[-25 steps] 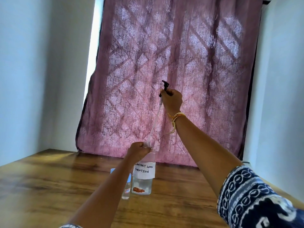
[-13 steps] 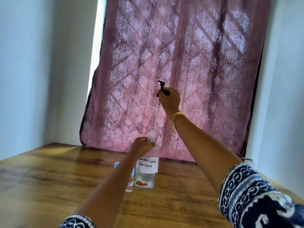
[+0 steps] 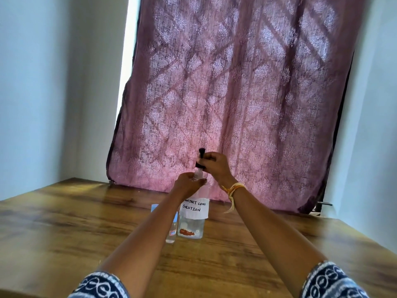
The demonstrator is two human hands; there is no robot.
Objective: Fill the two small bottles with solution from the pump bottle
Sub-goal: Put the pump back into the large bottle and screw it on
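Head view: right hand (image 3: 214, 166) has lowered the gripped pump head (image 3: 200, 161) back onto the pump bottle (image 3: 193, 220), whose neck the left hand (image 3: 189, 186) grips, suggesting filling is finished.

The pump bottle (image 3: 191, 224) is stood on the table (image 3: 64, 233), in front of the curtain (image 3: 236, 104). A small bottle (image 3: 171, 233) is set just to its left, partly hidden behind the left forearm. The bottle's neck is held by the left hand (image 3: 188, 186); the pump head (image 3: 200, 160), directly above, is gripped by the right hand (image 3: 217, 166).
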